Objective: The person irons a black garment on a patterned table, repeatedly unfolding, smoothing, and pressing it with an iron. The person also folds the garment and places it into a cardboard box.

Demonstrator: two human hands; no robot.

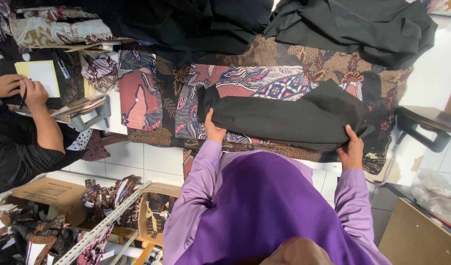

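A folded piece of black fabric [284, 118] lies across patterned batik cloth [265, 81] on the work table. My left hand [213, 130] grips the fabric's near left edge, thumb on top. At its near right corner my right hand [352, 147] pinches the edge. Both arms are in purple sleeves. The fabric stretches flat between my hands.
Loose black cloth is heaped at the far side [196, 22] and the far right [363, 27]. On the left a co-worker in black holds a pen [23, 95] beside a paper sheet [41, 73]. Grey handled tools sit at left [95, 115] and right [422, 127]. A cardboard box [49, 191] stands below.
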